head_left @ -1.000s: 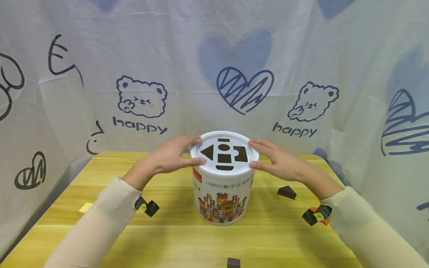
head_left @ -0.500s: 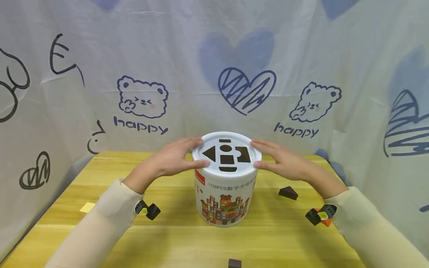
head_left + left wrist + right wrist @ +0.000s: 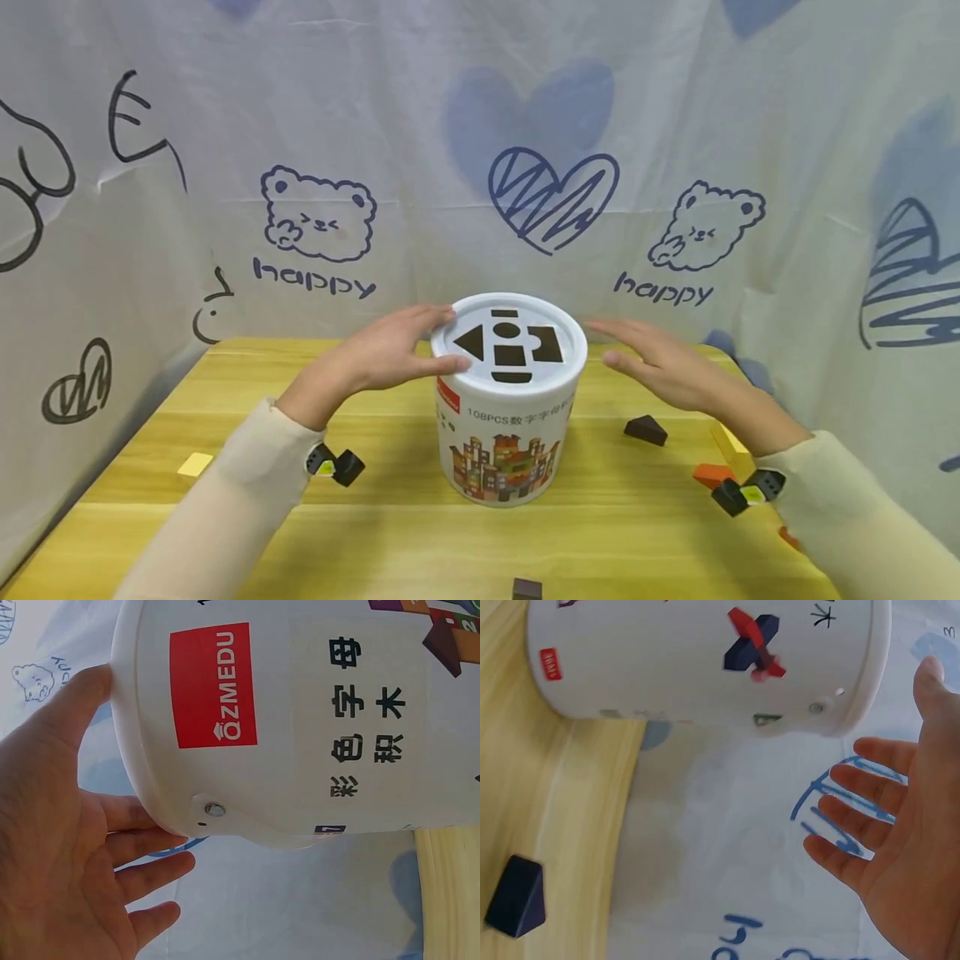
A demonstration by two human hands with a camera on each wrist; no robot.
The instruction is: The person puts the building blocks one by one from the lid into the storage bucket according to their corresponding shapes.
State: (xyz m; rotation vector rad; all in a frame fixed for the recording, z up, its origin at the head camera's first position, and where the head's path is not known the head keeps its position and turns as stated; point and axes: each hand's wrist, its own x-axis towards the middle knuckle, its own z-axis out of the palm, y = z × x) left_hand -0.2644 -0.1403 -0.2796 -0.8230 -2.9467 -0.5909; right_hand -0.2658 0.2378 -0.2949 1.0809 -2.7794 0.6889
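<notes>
While your right hand (image 3: 663,364) hangs released beside the tub (image 3: 501,442), steady the lid (image 3: 488,341) lightly with your left hand (image 3: 384,352), whose relaxed fingers touch it without gripping.

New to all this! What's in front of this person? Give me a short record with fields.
Container: white bucket, upright on wooden table
Top: lid with shape cutouts, on
Left hand: touching the lid's rim
Right hand: apart from the bucket, fingers extended
Right of bucket: dark brown triangular block, orange block, partly hidden yellow block
Left of bucket: small yellow block
</notes>
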